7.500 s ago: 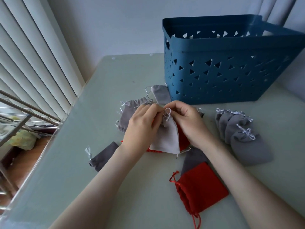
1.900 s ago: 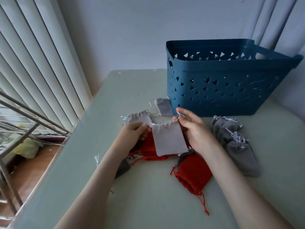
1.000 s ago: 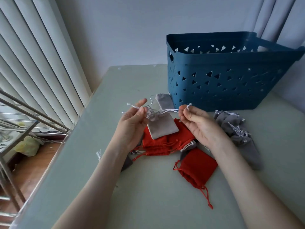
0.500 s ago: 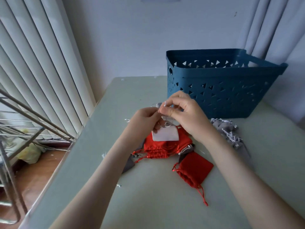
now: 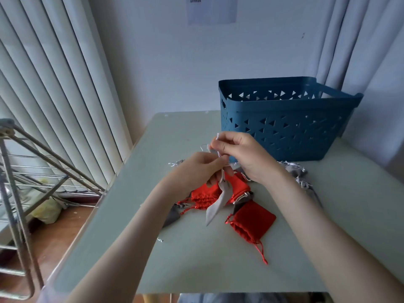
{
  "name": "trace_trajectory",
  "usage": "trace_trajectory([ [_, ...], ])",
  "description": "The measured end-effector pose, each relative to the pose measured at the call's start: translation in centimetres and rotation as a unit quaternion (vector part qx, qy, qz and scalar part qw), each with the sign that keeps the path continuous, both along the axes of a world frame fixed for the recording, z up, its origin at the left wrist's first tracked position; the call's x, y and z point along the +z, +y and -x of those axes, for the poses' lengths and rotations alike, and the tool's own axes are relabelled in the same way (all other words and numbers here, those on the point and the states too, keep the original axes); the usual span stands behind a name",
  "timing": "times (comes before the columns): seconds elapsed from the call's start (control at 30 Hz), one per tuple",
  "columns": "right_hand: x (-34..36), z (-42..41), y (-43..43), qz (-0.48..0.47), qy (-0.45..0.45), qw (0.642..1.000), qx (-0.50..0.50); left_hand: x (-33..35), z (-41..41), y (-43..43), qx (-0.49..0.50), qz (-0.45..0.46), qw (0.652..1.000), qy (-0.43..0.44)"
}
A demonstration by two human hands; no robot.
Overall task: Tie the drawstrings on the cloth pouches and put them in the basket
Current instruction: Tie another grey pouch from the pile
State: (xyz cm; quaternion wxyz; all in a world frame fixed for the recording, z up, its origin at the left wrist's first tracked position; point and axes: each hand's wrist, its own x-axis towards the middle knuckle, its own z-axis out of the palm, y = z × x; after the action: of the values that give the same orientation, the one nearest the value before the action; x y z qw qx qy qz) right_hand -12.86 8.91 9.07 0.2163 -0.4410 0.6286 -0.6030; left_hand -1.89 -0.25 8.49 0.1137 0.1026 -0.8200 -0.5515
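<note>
Just below my grips, the light grey pouch (image 5: 218,202) hangs by its cord. It is clear of the counter (image 5: 196,263) and over the heap of red pouches (image 5: 205,196). It looks flat, so I judge it empty.

My left grip (image 5: 196,169) is curled in, pinching the drawstring (image 5: 222,176) just above the pouch mouth. My right grip (image 5: 242,154), touching the left and a little higher, pinches the cord's free end between thumb and forefinger. I judge the knot not yet drawn tight.

The cord is thin. If either pinch slackens, the loop could spring open. The pouch could also drop among the red ones and tangle with their strings.

To the right of my grips lie dark grey pouches (image 5: 297,173), tied as far as I can tell and not yet put away. Beyond my grips stands the blue basket (image 5: 284,132). Its floor is hidden from here, so I cannot tell what it holds.
</note>
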Motion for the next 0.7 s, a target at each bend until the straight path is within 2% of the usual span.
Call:
trace_trajectory([
  [0.1, -1.4, 0.5, 0.2, -0.027, -0.017, 0.999, 0.007, -1.1, 0.5, -0.4, 0.054, -0.015, 0.998, -0.022],
  [0.23, -3.5, 1.4, 0.1, -0.069, 0.011, 0.997, -0.011, -2.7, 1.3, -1.2, 0.133, -0.128, 0.983, -0.015],
  [0.3, -4.5, 1.8, -0.2, -0.063, 0.031, 0.997, -0.037, -3.3, 1.6, -1.6, 0.141, -0.148, 0.979, -0.015],
  [0.37, -5.1, 2.1, -0.4, -0.049, 0.023, 0.996, -0.066, -3.8, 1.9, -2.0, 0.155, -0.102, 0.982, -0.024],
  [0.43, -5.4, 2.2, -0.7, -0.016, -0.001, 0.996, -0.089, -4.3, 2.1, -2.5, 0.175, 0.006, 0.984, -0.030],
  [0.47, -5.5, 2.2, -0.8, -0.005, -0.021, 0.996, -0.087, -4.6, 2.2, -2.8, 0.178, 0.053, 0.982, -0.030],
  [0.53, -6.1, 2.1, -1.2, -0.021, -0.050, 0.998, -0.037, -5.1, 2.4, -3.1, 0.164, 0.086, 0.983, -0.019],
  [0.63, -7.7, 2.0, -1.7, -0.086, -0.035, 0.995, 0.036, -6.1, 3.0, -3.4, 0.146, 0.003, 0.989, 0.004],
  [0.7, -8.5, 2.2, -1.9, -0.079, -0.046, 0.995, 0.037, -7.0, 3.3, -4.0, 0.147, -0.077, 0.986, 0.009],
])
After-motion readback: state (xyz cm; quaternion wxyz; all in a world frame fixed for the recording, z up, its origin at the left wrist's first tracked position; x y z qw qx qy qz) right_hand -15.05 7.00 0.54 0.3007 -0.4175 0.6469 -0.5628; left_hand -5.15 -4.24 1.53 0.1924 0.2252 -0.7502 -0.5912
